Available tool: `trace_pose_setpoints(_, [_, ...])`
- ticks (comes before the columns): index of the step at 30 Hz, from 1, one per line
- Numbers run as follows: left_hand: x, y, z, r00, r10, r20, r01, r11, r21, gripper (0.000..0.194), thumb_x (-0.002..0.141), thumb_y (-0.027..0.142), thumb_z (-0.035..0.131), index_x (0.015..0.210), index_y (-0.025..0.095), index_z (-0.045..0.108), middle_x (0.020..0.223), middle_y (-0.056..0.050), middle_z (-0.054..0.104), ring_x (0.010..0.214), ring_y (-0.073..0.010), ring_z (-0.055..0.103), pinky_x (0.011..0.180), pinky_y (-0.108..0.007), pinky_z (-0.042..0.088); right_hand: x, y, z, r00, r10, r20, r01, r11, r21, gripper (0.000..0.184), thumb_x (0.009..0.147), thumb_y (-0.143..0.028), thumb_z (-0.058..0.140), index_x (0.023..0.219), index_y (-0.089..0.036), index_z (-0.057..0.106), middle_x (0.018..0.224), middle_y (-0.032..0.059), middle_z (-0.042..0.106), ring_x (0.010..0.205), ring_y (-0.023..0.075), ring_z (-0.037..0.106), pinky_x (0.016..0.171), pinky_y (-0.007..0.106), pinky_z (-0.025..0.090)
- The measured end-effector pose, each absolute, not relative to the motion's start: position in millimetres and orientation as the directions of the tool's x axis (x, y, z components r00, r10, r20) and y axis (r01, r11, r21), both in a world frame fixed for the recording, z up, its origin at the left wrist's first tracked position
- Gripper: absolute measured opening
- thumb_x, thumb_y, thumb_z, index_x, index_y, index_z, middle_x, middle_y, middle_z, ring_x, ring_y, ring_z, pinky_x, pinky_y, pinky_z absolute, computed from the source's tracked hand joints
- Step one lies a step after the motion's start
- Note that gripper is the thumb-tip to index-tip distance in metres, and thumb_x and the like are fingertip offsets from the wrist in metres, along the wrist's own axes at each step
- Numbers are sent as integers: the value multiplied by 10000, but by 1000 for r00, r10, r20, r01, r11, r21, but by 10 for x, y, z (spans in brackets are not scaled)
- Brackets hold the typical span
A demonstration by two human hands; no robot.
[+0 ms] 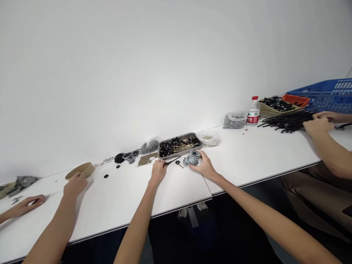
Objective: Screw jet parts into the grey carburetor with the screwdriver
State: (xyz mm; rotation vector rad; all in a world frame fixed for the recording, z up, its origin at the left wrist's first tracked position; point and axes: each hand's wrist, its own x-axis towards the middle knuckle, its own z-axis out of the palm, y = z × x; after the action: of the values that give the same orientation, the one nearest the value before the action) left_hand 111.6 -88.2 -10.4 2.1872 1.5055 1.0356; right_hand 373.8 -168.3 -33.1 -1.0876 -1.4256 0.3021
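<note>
My right hand is closed around a grey metal carburetor body, fingers behind it and thumb below, just above the white table. My left hand grips a thin dark pointed tool, which looks like tweezers; its tip points right, toward the carburetor body. Between both hands lies a small black-topped part with a copper-coloured stem. Behind them stands a metal tray of black and brass-coloured pieces. Small brass-coloured fittings are spread left of the tray.
A clear plastic bag lies right of the tray, and a bag of dark parts left. Farther right are a bottle, black tubes and a blue crate. Co-workers' hands are on both sides; one touches a tan bowl.
</note>
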Motion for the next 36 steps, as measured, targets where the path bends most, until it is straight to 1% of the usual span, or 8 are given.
trace_pose_setpoints(4, [1051,-908,-65,180,887,425,677,-425,601,126,807,217,580,881,182,676,904,-77,597,842,-222,552,843,-384,442,3747,-1662,-320,270,787,555,289,484,-826,757,638,-387,827,1277,-161,490,1294,145,571,1172,267,589,1049,462,494])
trace_pose_setpoints(6, [1047,-950,-33,177,875,452,651,-448,613,164,835,236,548,937,183,666,958,-81,603,859,-211,563,842,-370,453,3747,-1653,-315,287,815,503,213,458,-863,755,631,-389,834,1268,-163,497,1284,141,588,1135,253,615,1025,447,515])
trace_pose_setpoints(9, [1104,-1042,-15,195,856,478,587,-493,642,201,861,286,533,995,183,642,1011,-87,632,907,-209,592,856,-357,471,3746,-1640,-313,292,834,468,172,436,-883,741,621,-376,842,1247,-163,508,1234,135,624,1079,240,646,971,427,548])
trace_pose_setpoints(12, [1196,-1151,-41,233,849,474,523,-520,675,220,864,341,549,982,185,649,967,-79,683,884,-214,622,830,-355,487,3746,-1625,-319,288,852,438,136,416,-899,745,603,-368,855,1233,-166,513,1194,125,646,1054,231,660,951,409,559])
trace_pose_setpoints(15, [1260,-1251,-81,283,836,470,479,-548,686,206,849,347,575,926,188,680,933,-74,713,873,-216,638,813,-348,490,3745,-1606,-334,289,863,414,102,402,-910,774,585,-375,866,1238,-171,504,1196,119,650,1063,225,663,967,398,555])
trace_pose_setpoints(21, [1280,-1322,-101,313,813,491,447,-582,680,174,836,306,592,900,187,703,902,-73,721,856,-209,638,816,-345,485,3746,-1587,-350,311,874,373,74,369,-927,816,564,-388,876,1254,-164,501,1210,130,644,1060,225,662,1002,420,534])
trace_pose_setpoints(29, [1272,-1309,-97,312,809,497,451,-587,672,160,826,301,609,890,193,709,896,-71,719,851,-212,638,813,-346,483,3753,-1580,-348,311,878,365,58,366,-929,818,554,-399,886,1241,-172,503,1204,124,647,1053,222,669,985,394,549])
trace_pose_setpoints(36, [1265,-1308,-101,321,811,489,466,-584,665,172,842,299,594,913,193,709,897,-72,714,843,-210,632,804,-346,473,3757,-1546,-388,314,878,362,53,364,-930,834,558,-413,884,1251,-167,491,1216,129,644,1074,230,667,1004,402,539])
